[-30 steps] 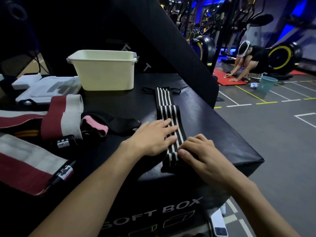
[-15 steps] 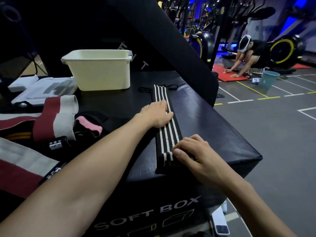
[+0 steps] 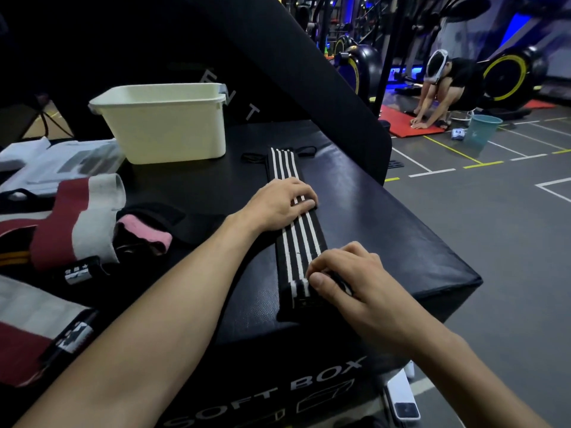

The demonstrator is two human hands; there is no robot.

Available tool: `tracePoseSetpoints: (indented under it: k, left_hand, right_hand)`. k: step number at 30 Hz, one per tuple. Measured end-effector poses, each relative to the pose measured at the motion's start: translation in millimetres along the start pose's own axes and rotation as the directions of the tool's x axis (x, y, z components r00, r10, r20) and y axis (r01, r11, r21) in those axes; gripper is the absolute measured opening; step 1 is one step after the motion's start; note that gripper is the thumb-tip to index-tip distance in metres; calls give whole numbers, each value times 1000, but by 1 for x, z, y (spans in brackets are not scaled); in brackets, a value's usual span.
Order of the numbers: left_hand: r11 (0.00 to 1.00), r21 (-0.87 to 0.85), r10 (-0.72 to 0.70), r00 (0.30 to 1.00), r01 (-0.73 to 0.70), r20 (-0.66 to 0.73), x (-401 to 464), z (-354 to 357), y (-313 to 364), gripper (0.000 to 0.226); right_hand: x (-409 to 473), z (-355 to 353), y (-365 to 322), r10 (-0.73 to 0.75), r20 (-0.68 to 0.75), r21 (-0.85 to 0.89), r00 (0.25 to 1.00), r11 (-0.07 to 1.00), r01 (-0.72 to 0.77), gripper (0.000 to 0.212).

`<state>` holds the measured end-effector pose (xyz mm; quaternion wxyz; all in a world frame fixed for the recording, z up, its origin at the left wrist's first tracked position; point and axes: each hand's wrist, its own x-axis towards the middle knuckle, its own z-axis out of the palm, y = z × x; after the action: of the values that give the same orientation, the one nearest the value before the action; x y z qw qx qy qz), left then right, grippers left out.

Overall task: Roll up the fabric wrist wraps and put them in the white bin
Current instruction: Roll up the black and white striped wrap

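A black wrist wrap with white stripes [image 3: 299,242] lies stretched lengthwise on the black soft box [image 3: 386,230]. My left hand [image 3: 278,202] presses flat on its middle, fingers across the stripes. My right hand [image 3: 346,279] pinches the near end of the wrap, thumb on top, close to the box's front edge. The wrap's thin loop sits at the far end. The white bin [image 3: 167,125] stands behind, at the box's far left, and its inside is hidden from here.
Red-and-white wraps [image 3: 77,217] and a pink-and-black one [image 3: 145,233] lie to the left. White packaging [image 3: 58,162] sits behind them. A slanted black pad [image 3: 309,72] rises behind the box. On the gym floor at right, a person kneels on a red mat beside a teal bucket [image 3: 482,131].
My left hand slid away from me along the striped wrap, from near the right hand to its middle. The right hand stayed on the near end.
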<state>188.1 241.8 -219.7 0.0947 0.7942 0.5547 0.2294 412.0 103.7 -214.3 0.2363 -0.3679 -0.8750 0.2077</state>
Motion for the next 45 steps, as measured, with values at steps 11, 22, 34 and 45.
tracePoseSetpoints:
  k: [11,22,34,45]
  left_hand:
    - [999,32,-16,997,14,71,-9,-5,6,69]
    - [998,48,-32,999,32,6,-13,-3,7,58]
    - [999,20,-37,998,38,-43,-18,-8,12,47]
    - [998,-6,-56,998,57,29,-26,-10,17,47]
  right_hand:
    - [14,16,-13,0,-207,-363,978,929,-77,40]
    - [16,25,-27,-219,-403,-444,888,896,20,9]
    - [9,8,-10,-202,-143,-379,969,916,135,34]
    - [3,-18,-23,-67,91,-278,994,956,90,21]
